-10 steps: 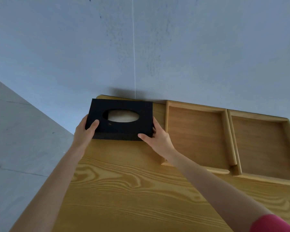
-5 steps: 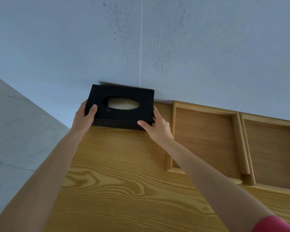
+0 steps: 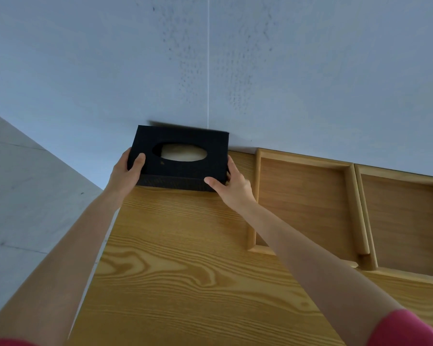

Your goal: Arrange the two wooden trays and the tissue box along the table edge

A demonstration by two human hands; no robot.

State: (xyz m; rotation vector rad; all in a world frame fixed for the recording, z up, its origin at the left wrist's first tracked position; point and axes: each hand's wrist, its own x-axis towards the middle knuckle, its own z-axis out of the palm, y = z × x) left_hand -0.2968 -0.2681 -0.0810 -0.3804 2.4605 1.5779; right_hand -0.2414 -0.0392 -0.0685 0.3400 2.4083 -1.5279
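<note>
Pale blue-grey wall [image 3: 310, 71] fills the upper part of the view, with a thin vertical seam [image 3: 208, 58] that runs down to the far edge of a wooden table [image 3: 185, 270]. On the left, beyond the table's side edge, a grey floor [image 3: 23, 196] is visible.

At the far left corner of the table sits the black tissue box [image 3: 183, 168], pushed close to the wall. Its top has an oval opening [image 3: 180, 152], and light tissue shows inside. I cannot tell if the box rests fully on the table or is a little lifted.

Both hands are clamped on the box, one on each short end. The left hand [image 3: 125, 176] holds the left end, with the thumb on the top face near the corner. The right hand [image 3: 235, 186] holds the right end, with the thumb against the front lower corner and the fingers along the side.

To the right of the box, near it but apart from it, the first wooden tray [image 3: 303, 196] lies along the wall. The second wooden tray [image 3: 408, 216] lies just beside it, and their rims seem to touch. The right forearm crosses over the near left corner of the first tray. Pink sleeves [image 3: 405, 330] show at the bottom edge.
</note>
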